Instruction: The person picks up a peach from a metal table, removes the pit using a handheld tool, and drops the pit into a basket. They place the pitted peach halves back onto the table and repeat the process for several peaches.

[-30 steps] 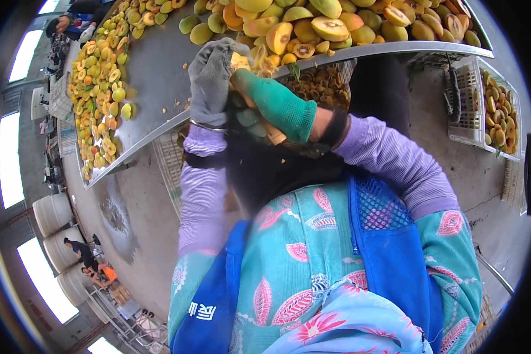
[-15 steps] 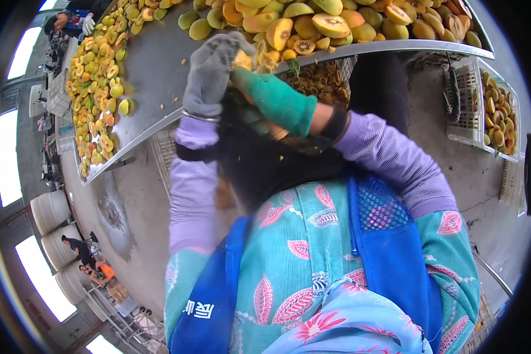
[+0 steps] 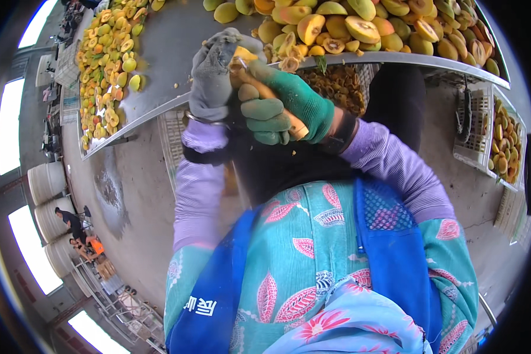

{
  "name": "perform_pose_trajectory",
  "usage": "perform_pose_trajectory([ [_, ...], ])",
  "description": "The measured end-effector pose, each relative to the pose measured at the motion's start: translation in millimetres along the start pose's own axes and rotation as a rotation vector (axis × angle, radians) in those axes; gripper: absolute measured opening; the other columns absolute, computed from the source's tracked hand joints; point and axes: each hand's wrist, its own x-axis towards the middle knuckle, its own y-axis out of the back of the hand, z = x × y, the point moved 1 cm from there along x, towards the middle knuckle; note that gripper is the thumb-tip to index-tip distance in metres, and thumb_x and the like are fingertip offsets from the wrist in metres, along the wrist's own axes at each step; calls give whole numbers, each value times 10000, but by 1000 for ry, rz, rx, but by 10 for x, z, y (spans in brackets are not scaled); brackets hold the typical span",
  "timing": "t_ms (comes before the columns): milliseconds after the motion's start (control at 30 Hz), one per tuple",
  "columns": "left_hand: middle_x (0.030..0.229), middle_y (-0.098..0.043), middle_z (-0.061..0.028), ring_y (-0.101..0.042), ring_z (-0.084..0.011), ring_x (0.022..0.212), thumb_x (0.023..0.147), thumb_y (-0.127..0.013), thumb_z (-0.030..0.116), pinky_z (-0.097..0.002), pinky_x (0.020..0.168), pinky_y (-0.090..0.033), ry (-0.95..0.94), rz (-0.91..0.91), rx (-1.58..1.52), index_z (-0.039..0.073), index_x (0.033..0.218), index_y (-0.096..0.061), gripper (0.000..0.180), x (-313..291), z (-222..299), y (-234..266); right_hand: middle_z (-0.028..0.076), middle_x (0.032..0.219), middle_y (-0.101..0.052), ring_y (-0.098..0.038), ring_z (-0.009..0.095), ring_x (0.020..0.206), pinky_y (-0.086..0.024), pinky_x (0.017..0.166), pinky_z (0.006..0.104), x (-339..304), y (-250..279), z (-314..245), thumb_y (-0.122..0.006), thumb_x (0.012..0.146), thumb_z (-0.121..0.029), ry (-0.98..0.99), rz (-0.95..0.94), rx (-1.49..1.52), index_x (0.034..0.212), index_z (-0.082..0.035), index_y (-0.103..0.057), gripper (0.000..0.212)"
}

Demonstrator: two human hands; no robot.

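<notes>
My left hand point(image 3: 211, 76), in a grey glove, is closed around a yellow peach half point(image 3: 244, 54) just over the near edge of the metal table point(image 3: 165, 50). My right hand point(image 3: 295, 97), gloved in green, grips a wooden-handled pitting tool point(image 3: 297, 126). The tool's handle slants across the palm, its butt pointing down and to the right. Its working end meets the peach, and the fingers hide most of the metal. Right beside the hands, a pile of halved yellow-green peaches point(image 3: 363, 29) lies on the table.
More cut peaches point(image 3: 103, 71) cover the table's left side. Beneath the edge, a crate holds brownish peach scraps point(image 3: 333, 88). At right stands a white crate point(image 3: 475, 127) of peach halves. Large pale tubs point(image 3: 46, 183) and other people point(image 3: 71, 221) are at far left.
My right hand has turned, so its fingers and the tool's wooden handle now show. The left hand still holds the peach. The whole view has shifted slightly.
</notes>
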Motion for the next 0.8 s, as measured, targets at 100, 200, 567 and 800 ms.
perform_pose_trajectory([
  [100, 940, -672, -75, -644, -184, 847, 877, -529, 119, -301, 768, -513, -179, 98, 279, 42, 992, -628, 170, 10, 249, -143, -85, 568, -374, -353, 65, 427, -325, 440, 239, 29, -15, 30, -338, 988, -498, 140, 177, -193, 858, -156, -460, 385],
  [200, 890, -660, -86, -633, -172, 815, 942, -491, 161, -288, 752, -505, -517, -263, 589, 24, 943, -620, 188, 128, 296, 2, -83, 569, -374, -354, 65, 429, -338, 452, 245, 48, 21, 103, -335, 991, -488, -10, -14, 151, 856, -155, -464, 382],
  [567, 823, -629, -92, -592, -184, 735, 922, -537, 374, -289, 680, -500, 158, -62, -618, 26, 962, -615, 358, 93, 219, -259, -80, 591, -391, -381, 64, 448, -341, 470, 235, 97, -71, 32, -338, 994, -484, 106, -76, 168, 879, -129, -518, 414],
  [800, 871, -588, -103, -581, -213, 769, 934, -493, 302, -333, 695, -510, 19, 472, -232, 67, 980, -574, 253, -260, 42, -97, -54, 545, -406, -352, 73, 386, -333, 405, 232, -50, -128, 46, -353, 979, -520, 28, -13, 7, 837, -146, -483, 421],
])
